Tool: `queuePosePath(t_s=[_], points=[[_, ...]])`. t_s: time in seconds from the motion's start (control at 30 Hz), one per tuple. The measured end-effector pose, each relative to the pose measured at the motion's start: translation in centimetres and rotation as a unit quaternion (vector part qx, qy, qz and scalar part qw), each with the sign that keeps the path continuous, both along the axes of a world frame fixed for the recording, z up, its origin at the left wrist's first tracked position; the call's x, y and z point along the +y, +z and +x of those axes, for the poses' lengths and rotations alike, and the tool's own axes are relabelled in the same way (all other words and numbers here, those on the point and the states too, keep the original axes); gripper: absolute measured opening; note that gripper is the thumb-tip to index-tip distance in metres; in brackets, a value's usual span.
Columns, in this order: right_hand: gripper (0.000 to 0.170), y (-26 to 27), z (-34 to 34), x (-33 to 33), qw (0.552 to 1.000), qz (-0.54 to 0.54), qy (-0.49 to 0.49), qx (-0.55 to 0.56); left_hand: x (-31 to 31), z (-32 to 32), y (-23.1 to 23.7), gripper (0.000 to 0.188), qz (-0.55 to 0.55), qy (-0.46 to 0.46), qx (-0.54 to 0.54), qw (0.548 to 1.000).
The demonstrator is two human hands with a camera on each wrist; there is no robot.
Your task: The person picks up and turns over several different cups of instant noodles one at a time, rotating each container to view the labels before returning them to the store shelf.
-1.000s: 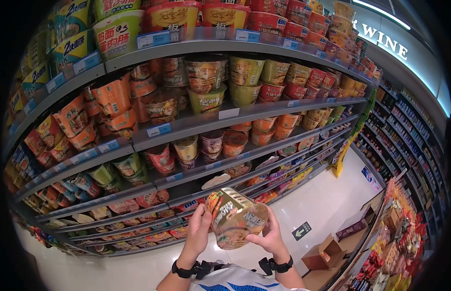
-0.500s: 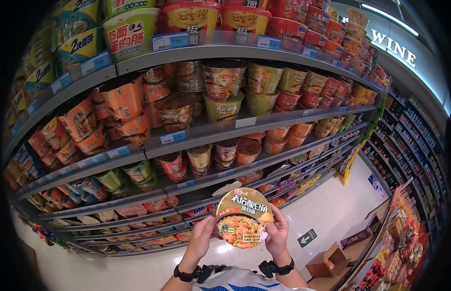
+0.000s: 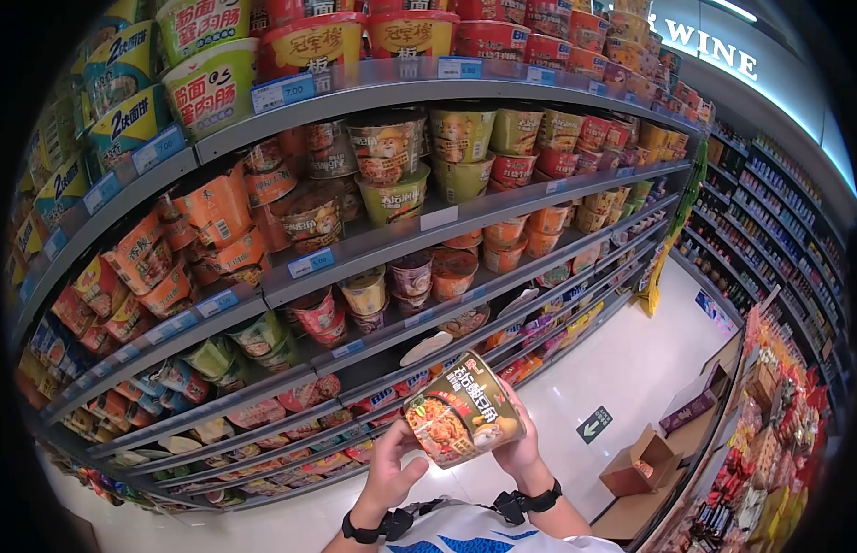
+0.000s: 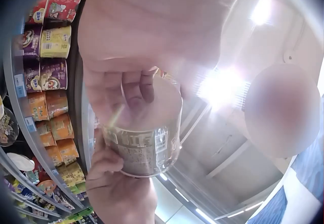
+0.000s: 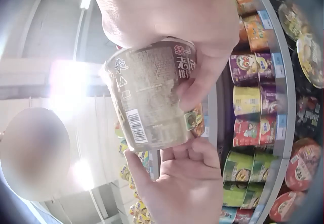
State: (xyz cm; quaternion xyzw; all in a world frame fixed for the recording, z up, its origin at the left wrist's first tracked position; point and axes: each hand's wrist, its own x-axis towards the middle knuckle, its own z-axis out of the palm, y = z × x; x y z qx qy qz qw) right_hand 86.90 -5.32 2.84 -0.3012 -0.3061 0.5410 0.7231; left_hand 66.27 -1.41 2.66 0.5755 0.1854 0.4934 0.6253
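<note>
An instant noodle cup (image 3: 465,410) is held tilted in front of the body, its dark printed side with a noodle picture facing up. My right hand (image 3: 521,444) grips it near the rim, fingers curled round the wall in the right wrist view. Beneath the cup, my left hand (image 3: 393,472) touches the base with its fingers, thumb standing off the wall. The right wrist view shows the left palm (image 5: 187,186) turned up and a barcode on the cup's side (image 5: 147,97). In the left wrist view, left fingertips rest against the pale base (image 4: 164,95).
Shelves (image 3: 373,249) packed with cup noodles curve across the front, with price tags on their edges. An opened cardboard box (image 3: 639,461) stands at the right, by a display of red packets (image 3: 723,461). A floor arrow sign (image 3: 594,424) lies between.
The cup has been turned: its side faced up, then its round lid faced me, and now its printed side shows again. The left thumb has come away from the cup.
</note>
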Motion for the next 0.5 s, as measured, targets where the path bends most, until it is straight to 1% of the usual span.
queuePosePath(t_s=[0.03, 0.07, 0.13, 0.17, 0.2, 0.27, 0.3, 0.33, 0.4, 0.47, 0.5], points=[[0.055, -1.8, -0.1, -0.6, 0.997, -0.033, 0.029, 0.070, -0.2, -0.4, -0.4, 0.056, -0.002, -0.020, 0.006, 1.000], [0.055, -3.3, -0.2, -1.1, 0.997, -0.030, 0.022, 0.072, -0.6, -0.7, -0.5, 0.056, 0.000, -0.028, 0.008, 1.000], [0.055, -4.7, -0.6, -2.1, 0.993, -0.077, 0.013, 0.089, -1.3, -1.3, -0.3, 0.056, -0.009, -0.040, 0.033, 0.999], [0.058, -5.4, -0.6, -2.5, 0.994, -0.076, 0.020, 0.076, -1.6, -1.4, -0.4, 0.056, -0.009, -0.049, 0.037, 0.998], [0.058, -5.2, -0.9, -3.0, 0.994, -0.076, 0.011, 0.080, -1.8, -1.4, -0.6, 0.057, -0.001, -0.039, 0.045, 0.998], [0.059, -4.1, -1.2, -3.7, 0.998, -0.061, -0.022, 0.019, -2.0, -1.4, -0.9, 0.059, 0.011, -0.037, 0.054, 0.998], [0.061, -1.1, -1.6, -4.3, 0.999, -0.035, -0.021, 0.015, -2.1, -1.3, -1.1, 0.060, 0.031, -0.029, 0.041, 0.998], [0.061, -1.0, -1.6, -4.4, 0.999, -0.034, -0.026, 0.018, -2.3, -1.2, -0.6, 0.061, 0.051, -0.021, 0.028, 0.998], [0.064, -1.3, -1.4, -5.2, 0.997, 0.069, -0.036, -0.017, -3.0, -1.7, -0.1, 0.062, 0.038, -0.025, 0.043, 0.998], [0.061, -1.7, -1.5, -6.2, 0.997, 0.059, -0.040, -0.020, -3.1, -2.7, -0.8, 0.058, 0.100, -0.017, 0.108, 0.989], [0.056, -1.2, -1.7, -6.4, 0.993, 0.088, -0.061, -0.053, -2.9, -3.2, -0.3, 0.051, 0.171, -0.012, 0.144, 0.975]])
